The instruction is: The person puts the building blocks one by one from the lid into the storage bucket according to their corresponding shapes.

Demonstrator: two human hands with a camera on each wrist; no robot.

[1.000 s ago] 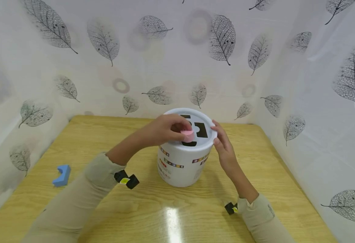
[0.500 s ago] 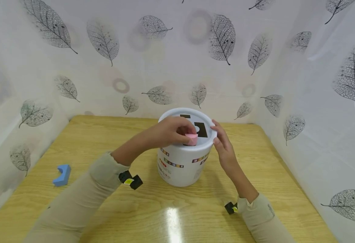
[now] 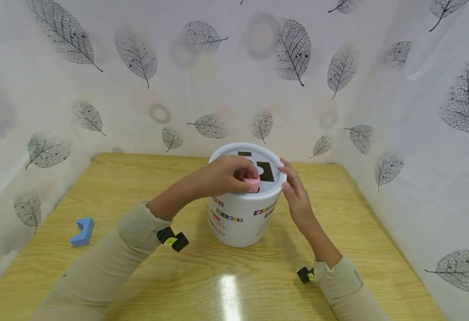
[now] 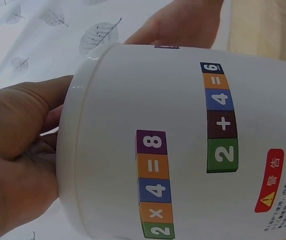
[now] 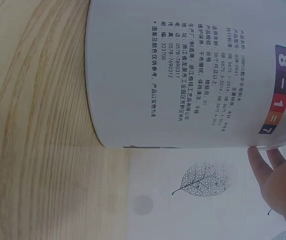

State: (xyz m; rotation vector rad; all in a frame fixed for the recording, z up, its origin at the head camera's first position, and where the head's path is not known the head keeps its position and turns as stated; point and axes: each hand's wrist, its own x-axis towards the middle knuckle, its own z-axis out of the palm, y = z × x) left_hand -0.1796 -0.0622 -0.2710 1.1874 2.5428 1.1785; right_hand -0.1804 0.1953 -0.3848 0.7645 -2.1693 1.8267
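Observation:
A white tub (image 3: 238, 227) with a lid that has dark shaped holes (image 3: 267, 172) stands on the table. My left hand (image 3: 234, 174) pinches a pink block (image 3: 253, 183) between thumb and fingers, at the near part of the lid, over a hole that it mostly hides. In the left wrist view the left hand (image 4: 17, 150) shows beside the lid's rim, and the block is out of sight. My right hand (image 3: 298, 200) rests its fingers and thumb against the right side of the rim. Those fingers also touch the tub in the right wrist view, where the hand (image 5: 283, 185) is partly cut off.
A blue block (image 3: 82, 232) with a curved notch lies on the wooden table (image 3: 170, 281), left of the tub. Behind and at both sides hangs a pale leaf-print sheet (image 3: 234, 80). Printed number sums (image 4: 155, 185) mark the tub's wall.
My left hand has moved slightly right and toward the near rim with the pink block, which now sits a little lower. The right hand and the tub have stayed in place.

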